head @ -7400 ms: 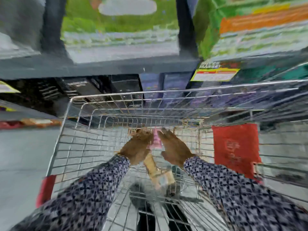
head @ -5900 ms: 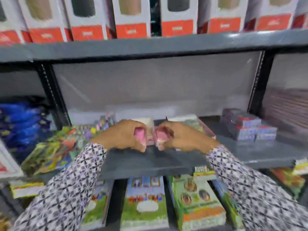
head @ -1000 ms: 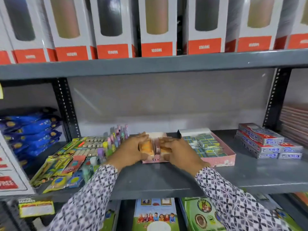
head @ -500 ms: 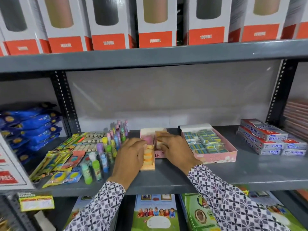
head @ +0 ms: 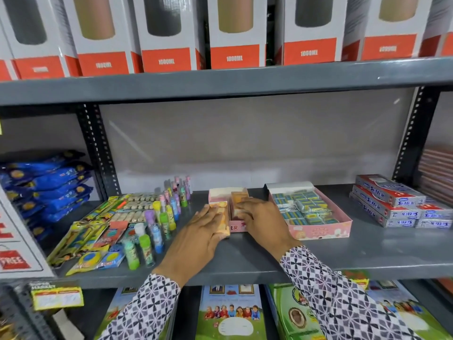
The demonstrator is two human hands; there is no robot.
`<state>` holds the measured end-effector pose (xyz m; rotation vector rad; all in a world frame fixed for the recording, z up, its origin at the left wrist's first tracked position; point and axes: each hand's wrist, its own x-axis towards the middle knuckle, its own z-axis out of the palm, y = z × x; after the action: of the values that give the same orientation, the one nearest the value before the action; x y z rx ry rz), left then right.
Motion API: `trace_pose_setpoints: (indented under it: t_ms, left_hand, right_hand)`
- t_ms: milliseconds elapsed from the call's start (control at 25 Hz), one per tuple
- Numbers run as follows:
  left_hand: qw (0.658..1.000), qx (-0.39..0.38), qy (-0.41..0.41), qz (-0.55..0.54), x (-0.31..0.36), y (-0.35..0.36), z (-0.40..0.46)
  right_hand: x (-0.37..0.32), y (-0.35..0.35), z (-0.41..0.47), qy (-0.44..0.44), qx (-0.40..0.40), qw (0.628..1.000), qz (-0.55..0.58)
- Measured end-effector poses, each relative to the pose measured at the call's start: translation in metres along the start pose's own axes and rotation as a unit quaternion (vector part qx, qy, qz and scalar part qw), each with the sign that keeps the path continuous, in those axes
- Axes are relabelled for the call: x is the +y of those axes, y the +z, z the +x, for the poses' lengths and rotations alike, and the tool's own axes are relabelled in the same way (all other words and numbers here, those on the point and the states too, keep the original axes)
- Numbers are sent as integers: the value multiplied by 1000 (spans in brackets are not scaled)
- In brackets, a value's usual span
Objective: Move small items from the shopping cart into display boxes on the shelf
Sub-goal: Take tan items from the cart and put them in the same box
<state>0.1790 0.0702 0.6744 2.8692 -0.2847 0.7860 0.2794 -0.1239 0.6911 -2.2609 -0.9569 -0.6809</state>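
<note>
A small pink display box (head: 235,227) sits mid-shelf on the grey shelf (head: 245,256). My left hand (head: 196,238) grips a row of orange packets (head: 221,217) against the box's left side. My right hand (head: 263,217) rests flat on orange packets (head: 239,196) inside the box, covering most of them. A wider pink display box (head: 321,228) of blue-green packets lies just to the right. The shopping cart is out of view.
Glue sticks (head: 157,227) and flat card packs (head: 98,231) crowd the shelf to the left. Red-and-silver cartons (head: 397,204) are stacked at the right. Tall bottle boxes (head: 235,33) fill the shelf above, books (head: 230,312) the one below.
Both hands came from the cart to the shelf with pink and orange packets. In the last second, my left hand drew a row of packets out to the box's left side.
</note>
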Motion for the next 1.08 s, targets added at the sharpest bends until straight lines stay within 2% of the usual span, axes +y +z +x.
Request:
trace_pose_setpoints:
  t_ms: [240, 600, 760, 880, 960, 1040, 1080]
  left_hand:
    - [1000, 13, 4, 1, -5, -2, 31]
    - [996, 22, -71, 40, -11, 1, 63]
    - [997, 59, -46, 9, -3, -7, 55]
    - [987, 136, -54, -64, 23, -28, 17]
    - [973, 193, -76, -105, 47, -31, -36]
    - [962, 208, -97, -151, 73, -17, -102]
    - [960, 188, -113, -172, 87, -1, -138]
  right_hand:
    - [2, 5, 14, 31, -42, 998, -26]
    - [6, 13, 22, 44, -49, 996, -59]
    - [-1, 4, 20, 26, -57, 997, -54]
    - [-18, -13, -17, -2, -4, 1000, -19]
    - [-37, -27, -74, 2, 42, 999, 21]
    - [-54, -29, -146, -22, 60, 996, 56]
    - [-58, -22, -188, -29, 44, 996, 68]
